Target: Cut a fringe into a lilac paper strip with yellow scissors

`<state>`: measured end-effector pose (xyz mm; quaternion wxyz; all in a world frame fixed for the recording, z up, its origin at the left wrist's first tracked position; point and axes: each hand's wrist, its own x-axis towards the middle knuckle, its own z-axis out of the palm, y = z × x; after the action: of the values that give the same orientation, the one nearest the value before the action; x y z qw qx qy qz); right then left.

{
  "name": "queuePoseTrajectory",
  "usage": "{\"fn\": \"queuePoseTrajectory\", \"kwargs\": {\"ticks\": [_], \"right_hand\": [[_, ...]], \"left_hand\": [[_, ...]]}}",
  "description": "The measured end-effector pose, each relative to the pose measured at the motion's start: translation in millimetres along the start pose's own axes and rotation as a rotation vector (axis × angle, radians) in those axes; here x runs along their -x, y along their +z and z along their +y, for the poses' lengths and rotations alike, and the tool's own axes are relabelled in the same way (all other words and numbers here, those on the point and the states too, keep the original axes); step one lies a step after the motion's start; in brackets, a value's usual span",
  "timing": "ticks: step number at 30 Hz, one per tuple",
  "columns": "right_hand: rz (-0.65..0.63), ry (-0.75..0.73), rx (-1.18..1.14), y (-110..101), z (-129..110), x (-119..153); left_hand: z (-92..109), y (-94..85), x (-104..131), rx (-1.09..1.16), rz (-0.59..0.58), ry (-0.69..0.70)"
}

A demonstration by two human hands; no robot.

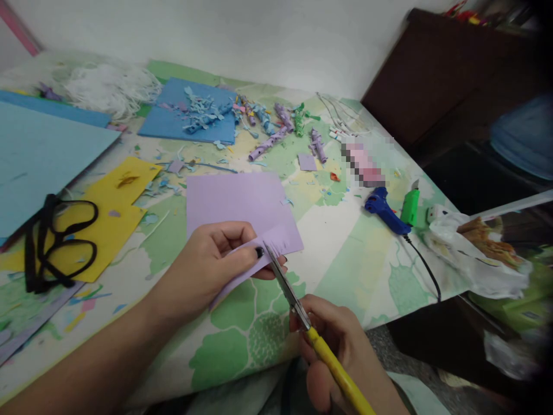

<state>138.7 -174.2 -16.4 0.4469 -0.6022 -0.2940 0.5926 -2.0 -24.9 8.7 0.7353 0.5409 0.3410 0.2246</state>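
My left hand [216, 253] pinches a narrow strip of lilac foam or paper [235, 275] between thumb and fingers. Several short slits run along the strip's far right end. My right hand [332, 340] is closed around yellow-handled scissors [296, 302], whose blades point up and left and meet the strip's edge beside my left thumb. Beneath my left hand a larger lilac sheet [237, 199] lies flat on the table. Most of the scissors' handle loops are hidden by my right fingers.
Black glasses [64, 245] rest on yellow sheets [110, 230] at left. Rolled, fringed lilac tubes [270, 143] and a blue sheet [149, 124] with scraps lie behind. Rightward are a blue glue gun [386, 213], a green cutter [410, 206] with its blade showing, and a plastic bag [453, 242].
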Motion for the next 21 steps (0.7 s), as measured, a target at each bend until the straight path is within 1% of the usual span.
{"fn": "queuePoseTrajectory", "kwargs": {"ticks": [2, 6, 13, 17, 21], "right_hand": [[-0.038, 0.001, -0.001, -0.4, -0.8, -0.4], [-0.057, -0.008, 0.021, -1.4, -2.1, -0.8], [-0.032, 0.004, 0.039, 1.6, -3.0, -1.2], [0.017, -0.031, 0.072, 2.2, -5.6, 2.0], [-0.019, -0.063, 0.152, -0.6, -8.5, 6.4]], "left_hand": [[0.0, 0.2, 0.1, -0.008, 0.009, -0.002], [-0.8, 0.6, 0.1, 0.0, 0.011, -0.009], [-2.7, -0.5, 0.0, 0.026, 0.002, -0.004], [-1.5, -0.2, -0.3, 0.039, 0.0, -0.009], [0.0, 0.7, -0.1, 0.063, -0.007, -0.008]]}}
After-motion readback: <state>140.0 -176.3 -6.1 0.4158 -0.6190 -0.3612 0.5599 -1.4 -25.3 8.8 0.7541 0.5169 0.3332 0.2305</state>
